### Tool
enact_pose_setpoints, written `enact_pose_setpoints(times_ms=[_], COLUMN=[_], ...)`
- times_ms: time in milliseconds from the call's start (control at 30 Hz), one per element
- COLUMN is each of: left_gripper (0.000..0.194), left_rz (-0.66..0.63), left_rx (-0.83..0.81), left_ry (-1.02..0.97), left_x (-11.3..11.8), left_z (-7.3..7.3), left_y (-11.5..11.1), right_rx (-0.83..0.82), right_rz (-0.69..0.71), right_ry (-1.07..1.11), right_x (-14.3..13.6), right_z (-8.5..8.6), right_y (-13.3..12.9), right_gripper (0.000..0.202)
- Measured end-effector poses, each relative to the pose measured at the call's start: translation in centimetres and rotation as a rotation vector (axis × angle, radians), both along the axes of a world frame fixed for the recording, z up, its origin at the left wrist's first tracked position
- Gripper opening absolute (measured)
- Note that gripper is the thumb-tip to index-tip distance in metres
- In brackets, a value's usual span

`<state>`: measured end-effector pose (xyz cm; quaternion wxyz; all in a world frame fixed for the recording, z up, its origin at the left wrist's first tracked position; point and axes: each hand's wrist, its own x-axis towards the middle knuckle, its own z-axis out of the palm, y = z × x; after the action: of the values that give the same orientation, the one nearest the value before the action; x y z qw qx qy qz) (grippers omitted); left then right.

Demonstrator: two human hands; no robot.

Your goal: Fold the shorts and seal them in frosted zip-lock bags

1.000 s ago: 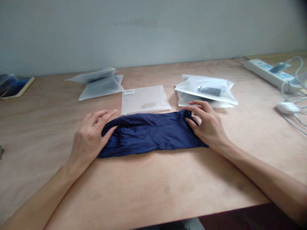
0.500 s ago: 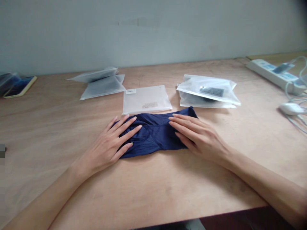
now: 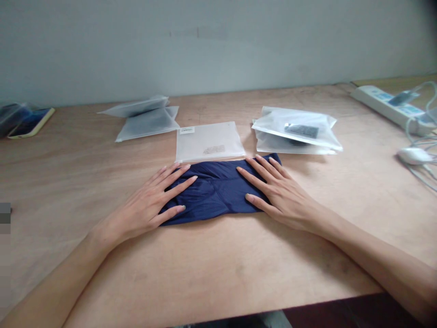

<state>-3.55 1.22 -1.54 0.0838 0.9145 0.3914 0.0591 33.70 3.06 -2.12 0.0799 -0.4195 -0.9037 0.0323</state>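
Note:
A folded piece of navy-blue fabric (image 3: pixel 218 189), perhaps a garment, lies flat on the wooden table in a wide strip with some wrinkles. My left hand (image 3: pixel 150 196) rests palm down on its left end, fingers spread. On the right end my right hand (image 3: pixel 280 191) presses flat, its fingers also apart. Both hands cover the ends of the fabric in part. Just beyond its far edge lies a frosted zip bag (image 3: pixel 211 139) with a small white label and printed text.
Behind to the left are frosted bags (image 3: pixel 146 123); more bags (image 3: pixel 297 130) with dark contents sit at the right. A phone (image 3: pixel 32 123) lies far left. A power strip (image 3: pixel 392 107) with cables and a white plug (image 3: pixel 414 156) occupy the right side.
The fingers of my right hand have spread apart on the fabric. My left hand has shifted slightly left, and the fabric looks a little smoother and wider.

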Motion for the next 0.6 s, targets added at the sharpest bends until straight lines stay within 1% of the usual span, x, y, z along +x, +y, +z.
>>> enact_pose_setpoints(times_ms=[167, 300, 433, 500, 600], left_gripper=[0.066, 0.07, 0.072, 0.072, 0.071], left_rz=[0.013, 0.038, 0.041, 0.039, 0.041], left_rx=[-0.014, -0.018, -0.024, -0.025, -0.023], left_ry=[-0.007, -0.031, -0.013, -0.003, -0.005], left_x=[-0.07, 0.09, 0.11, 0.11, 0.13], left_z=[-0.04, -0.02, 0.03, 0.06, 0.11], left_y=[0.02, -0.07, -0.06, -0.04, -0.05], right_rx=[0.007, 0.027, 0.008, -0.008, -0.018], right_rz=[-0.023, -0.038, -0.048, -0.062, -0.116], right_ry=[0.007, -0.013, -0.011, 0.03, 0.185], right_x=[-0.02, 0.22, 0.26, 0.26, 0.49], right_z=[-0.03, -0.23, -0.15, -0.04, 0.04], right_y=[0.04, 0.06, 0.06, 0.23, 0.9], right_gripper=[0.062, 0.064, 0.065, 0.062, 0.05])
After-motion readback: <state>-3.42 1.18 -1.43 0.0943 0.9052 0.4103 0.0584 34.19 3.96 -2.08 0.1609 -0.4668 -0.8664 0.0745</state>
